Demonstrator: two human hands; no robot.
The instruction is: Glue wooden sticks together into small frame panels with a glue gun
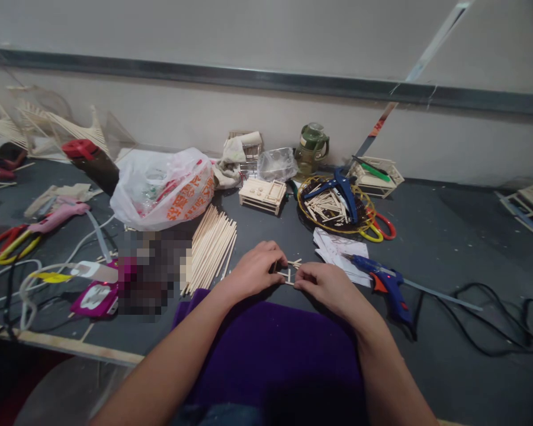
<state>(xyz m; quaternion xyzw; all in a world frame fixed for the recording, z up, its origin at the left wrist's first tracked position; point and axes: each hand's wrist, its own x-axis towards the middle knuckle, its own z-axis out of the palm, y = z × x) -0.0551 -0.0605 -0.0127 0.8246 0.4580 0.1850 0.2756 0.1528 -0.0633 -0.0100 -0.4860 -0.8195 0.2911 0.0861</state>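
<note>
My left hand (255, 271) and my right hand (326, 285) meet over the dark table, both with fingers pinched on a small frame of thin wooden sticks (288, 273) held between them. A purple cloth (266, 349) lies just under my forearms. A bundle of loose wooden sticks (211, 247) lies to the left of my left hand. A blue hot glue gun (388, 287) rests right of my right hand, next to white paper sheets (337, 248).
A white plastic bag (164, 189) and a small wooden model (263, 195) stand behind. A round tray with stick offcuts and blue cutters (337, 198), a green jar (311, 147), a pink glue gun (55, 218), cables (493, 331) and scissors (4, 244) lie around.
</note>
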